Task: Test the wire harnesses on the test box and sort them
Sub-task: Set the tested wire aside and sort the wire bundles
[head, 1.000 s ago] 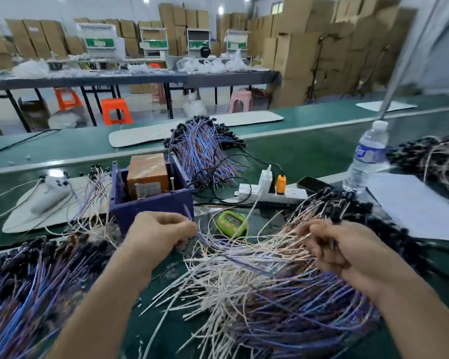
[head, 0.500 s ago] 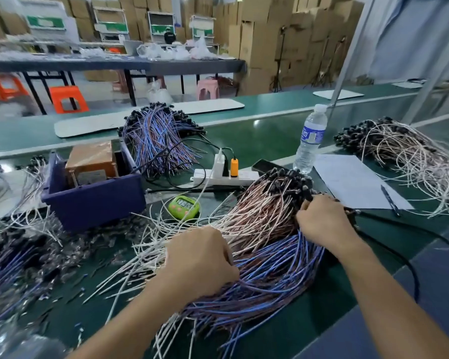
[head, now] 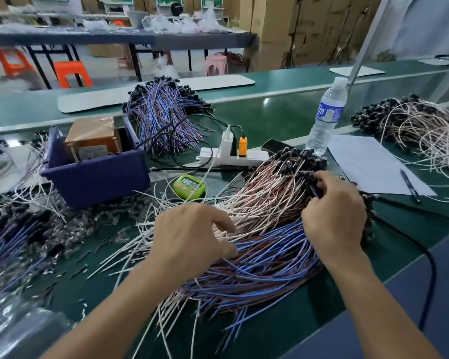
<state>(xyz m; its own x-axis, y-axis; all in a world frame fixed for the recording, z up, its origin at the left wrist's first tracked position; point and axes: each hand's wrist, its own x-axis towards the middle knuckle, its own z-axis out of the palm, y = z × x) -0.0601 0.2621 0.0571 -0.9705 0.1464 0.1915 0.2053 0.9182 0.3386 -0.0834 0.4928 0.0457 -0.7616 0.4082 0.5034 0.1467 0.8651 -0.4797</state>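
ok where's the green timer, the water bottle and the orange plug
green digital timer (head: 189, 186): head view, display face
clear plastic water bottle (head: 327, 114): head view, blue label
orange plug (head: 242, 146): head view, body

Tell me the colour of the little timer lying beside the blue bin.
The timer is bright green with a pale display, seen in the head view.

The centre wires (head: 270, 208) run white and pinkish-brown above, blue and brown below, with black connectors (head: 298, 156) at their upper right end. Left of centre, a dark blue bin (head: 94, 177) holds an orange-brown box (head: 91, 133). The timer (head: 189, 186) is lime green; the strip (head: 231, 158) white, carrying an orange plug (head: 242, 146). The belt (head: 283, 117) is green. Upper left, the stools (head: 71, 73) are orange. The bottle label (head: 328, 114) is blue.
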